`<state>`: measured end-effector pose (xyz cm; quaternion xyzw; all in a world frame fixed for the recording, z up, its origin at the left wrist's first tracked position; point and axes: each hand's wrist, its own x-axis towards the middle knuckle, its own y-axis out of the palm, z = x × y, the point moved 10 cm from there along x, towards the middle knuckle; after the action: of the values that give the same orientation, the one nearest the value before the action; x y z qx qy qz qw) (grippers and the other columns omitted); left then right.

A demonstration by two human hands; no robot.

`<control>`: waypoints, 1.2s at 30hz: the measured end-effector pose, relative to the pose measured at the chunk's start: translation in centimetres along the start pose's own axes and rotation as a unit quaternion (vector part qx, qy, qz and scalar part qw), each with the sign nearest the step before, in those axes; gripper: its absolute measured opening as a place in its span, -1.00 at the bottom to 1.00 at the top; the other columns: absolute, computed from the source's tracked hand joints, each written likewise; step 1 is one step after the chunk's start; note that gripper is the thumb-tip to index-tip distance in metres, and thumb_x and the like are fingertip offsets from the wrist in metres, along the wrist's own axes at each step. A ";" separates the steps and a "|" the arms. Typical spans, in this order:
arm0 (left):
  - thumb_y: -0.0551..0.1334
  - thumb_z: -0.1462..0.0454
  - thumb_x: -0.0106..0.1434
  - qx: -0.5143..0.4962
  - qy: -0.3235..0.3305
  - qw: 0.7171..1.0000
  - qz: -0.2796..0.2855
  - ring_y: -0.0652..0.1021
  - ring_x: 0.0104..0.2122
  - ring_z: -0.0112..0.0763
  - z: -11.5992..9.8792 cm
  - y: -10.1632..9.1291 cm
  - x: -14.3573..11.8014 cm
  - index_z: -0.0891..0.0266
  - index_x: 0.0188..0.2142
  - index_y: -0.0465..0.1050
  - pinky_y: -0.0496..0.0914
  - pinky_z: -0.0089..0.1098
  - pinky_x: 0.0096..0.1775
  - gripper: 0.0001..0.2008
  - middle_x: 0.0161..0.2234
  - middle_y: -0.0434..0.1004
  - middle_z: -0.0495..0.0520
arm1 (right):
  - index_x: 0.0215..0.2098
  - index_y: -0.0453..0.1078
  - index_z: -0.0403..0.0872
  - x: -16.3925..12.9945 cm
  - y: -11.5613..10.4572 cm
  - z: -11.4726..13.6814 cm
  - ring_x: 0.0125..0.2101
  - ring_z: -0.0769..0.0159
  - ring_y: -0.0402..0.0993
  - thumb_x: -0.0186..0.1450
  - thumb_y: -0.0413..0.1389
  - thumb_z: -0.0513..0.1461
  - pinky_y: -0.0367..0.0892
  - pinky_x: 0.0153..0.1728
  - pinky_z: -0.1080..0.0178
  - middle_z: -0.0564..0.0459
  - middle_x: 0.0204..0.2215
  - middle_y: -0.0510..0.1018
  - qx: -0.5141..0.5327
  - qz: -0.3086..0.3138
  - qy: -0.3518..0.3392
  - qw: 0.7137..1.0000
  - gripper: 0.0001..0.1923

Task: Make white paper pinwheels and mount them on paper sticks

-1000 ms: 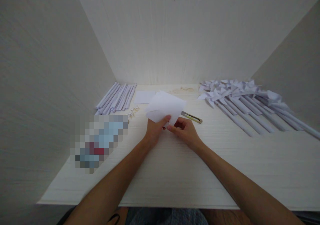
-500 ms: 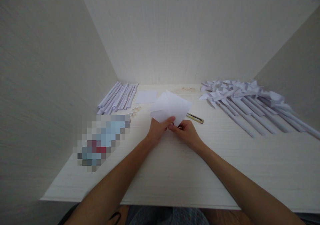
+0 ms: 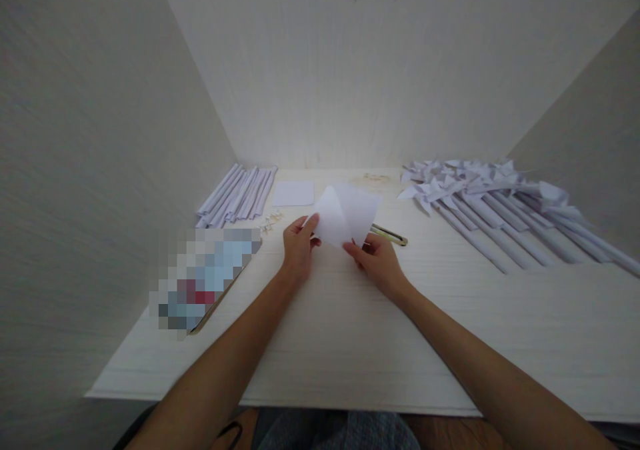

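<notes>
So the white paper (image 3: 345, 218) is up in front of the person, just above the middle of the worktop (image 3: 320, 350), and it's got both hands on it. Half a second ago the fingers were bunched together at its near corner; now they've split apart. The left hand (image 3: 299, 249) has slid out to the left edge and pinches it there, thumb on top. The right hand (image 3: 379, 261) grips the near right side, thumb on top too. I'd say that means the paper is being supported from two sides instead of worked at one corner. There's a line across its face, but can't tell if that's a fold or two layers.

Everything else looks the same: the cutter (image 3: 393, 235) right behind the right hand, small pale bits (image 3: 271, 222) off to the left, a flat paper square (image 3: 293, 194) farther back, rolled paper sticks (image 3: 237, 197) beyond that, paper pinwheels (image 3: 465, 185) piled far right.
</notes>
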<state>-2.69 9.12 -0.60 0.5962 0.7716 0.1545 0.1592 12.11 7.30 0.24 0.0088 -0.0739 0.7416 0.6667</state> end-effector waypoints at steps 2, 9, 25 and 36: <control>0.30 0.20 -0.15 0.014 -0.008 1.000 0.023 0.31 -0.68 -0.66 0.2 0.5 -0.1 0.30 -0.62 0.34 0.14 -0.60 -0.66 -0.78 -0.64 0.34 -0.09 | -0.62 0.22 -0.09 0.1 -1.0 -0.3 -0.76 0.54 0.03 0.00 0.12 -0.15 -0.07 -0.74 0.40 0.25 -0.79 0.16 0.079 -0.042 0.023 0.996 -0.79; 0.31 0.22 -0.18 0.084 -0.056 0.983 0.155 0.30 -0.70 -0.62 1.7 3.6 -1.5 0.34 -0.64 0.38 0.13 -0.55 -0.67 -0.79 -0.70 0.35 -0.04 | -0.64 0.19 -0.10 0.2 -3.2 -1.1 -0.76 0.59 0.04 -0.12 0.21 -0.21 -0.13 -0.79 0.47 0.26 -0.79 0.20 0.270 -0.139 0.071 0.950 -0.76; 0.32 0.19 -0.20 0.093 -0.037 0.989 0.107 0.24 -0.74 -0.64 1.7 3.0 -1.6 0.31 -0.70 0.32 0.10 -0.52 -0.67 -0.75 -0.74 0.28 -0.11 | -0.65 0.32 -0.14 -0.5 1.2 0.1 -0.80 0.58 0.10 0.07 0.09 -0.13 0.00 -0.77 0.43 0.22 -0.82 0.25 0.075 0.039 0.025 0.996 -0.74; 0.32 0.24 -0.20 0.070 -0.038 0.993 0.083 0.32 -0.68 -0.59 1.4 2.7 -1.6 0.33 -0.59 0.38 0.15 -0.52 -0.65 -0.79 -0.66 0.37 -0.07 | -0.66 0.31 -0.14 -0.5 1.0 0.1 -0.80 0.57 0.11 0.05 0.10 -0.18 0.01 -0.76 0.43 0.22 -0.83 0.25 0.083 0.041 0.027 0.995 -0.78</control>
<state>0.63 8.24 -0.64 0.6734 0.7215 0.0904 0.1331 11.13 6.74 0.15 0.0403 0.0056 0.7721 0.6342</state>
